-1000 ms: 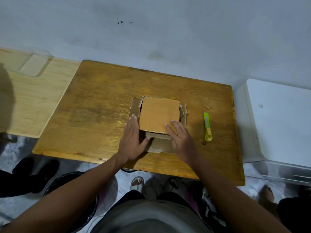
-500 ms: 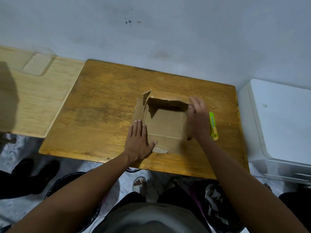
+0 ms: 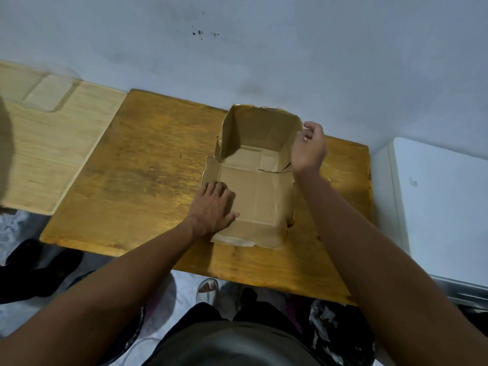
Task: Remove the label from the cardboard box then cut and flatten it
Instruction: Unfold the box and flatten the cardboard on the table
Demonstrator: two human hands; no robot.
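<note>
A brown cardboard box [image 3: 258,191], cut open, lies on the wooden table [image 3: 148,170]. Its near panel lies flat while the far and side walls stand up. My left hand [image 3: 215,207] presses flat on the box's near left edge with straight fingers. My right hand [image 3: 309,149] grips the top of the raised right wall. No label shows on the visible cardboard. The cutter is hidden, probably behind my right arm.
A lighter wooden board [image 3: 45,143] adjoins the table on the left. A white appliance [image 3: 443,207] stands at the right. The wall [image 3: 264,48] runs close behind the table. Shoes [image 3: 39,268] and a sandalled foot [image 3: 208,287] are on the floor below.
The folded box has been opened out: my right hand moved from the front flap to the right wall and lifted it. The walls now stand taller. My left hand stayed pressing the left edge.
</note>
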